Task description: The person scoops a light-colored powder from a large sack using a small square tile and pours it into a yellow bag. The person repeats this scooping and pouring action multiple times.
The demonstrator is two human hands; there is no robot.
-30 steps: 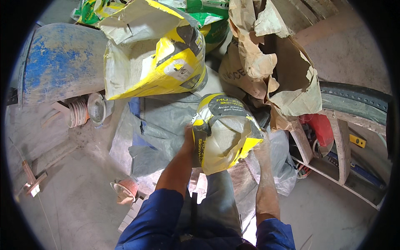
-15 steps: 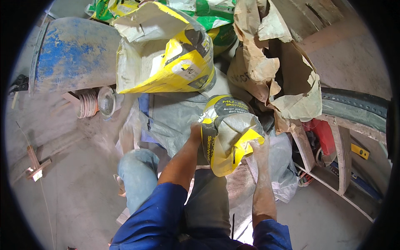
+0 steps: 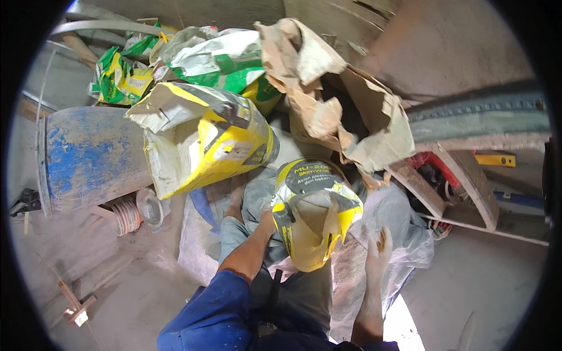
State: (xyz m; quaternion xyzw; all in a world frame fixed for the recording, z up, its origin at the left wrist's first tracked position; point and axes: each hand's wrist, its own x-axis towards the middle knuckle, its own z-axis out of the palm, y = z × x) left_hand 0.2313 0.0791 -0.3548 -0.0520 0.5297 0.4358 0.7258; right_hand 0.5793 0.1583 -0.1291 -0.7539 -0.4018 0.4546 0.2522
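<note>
A yellow, black and white paper sack (image 3: 319, 184) stands in front of me, its torn mouth folded towards me. My left hand (image 3: 268, 221) holds the sack at its left side, with most of the fingers hidden behind it. To the right, apart from the sack, is my right hand (image 3: 379, 245). It is coated in pale dust, its fingers are loosely bent and apart, and nothing shows in it. Beyond my left hand lies a bigger yellow and black sack (image 3: 234, 137), its wide torn mouth turned to the left.
A brown paper sack (image 3: 386, 134) gapes open at the back right. Green and white sacks (image 3: 219, 55) are heaped behind. A blue, dirt-smeared barrel (image 3: 93, 158) lies at left, near a coil of hose (image 3: 124, 213). A wooden frame (image 3: 468, 187) stands right. Plastic sheeting (image 3: 404, 228) covers floor.
My right hand has let go of the sack's right edge and moved away to the right. My view has shifted, so the surroundings sit lower and further left.
</note>
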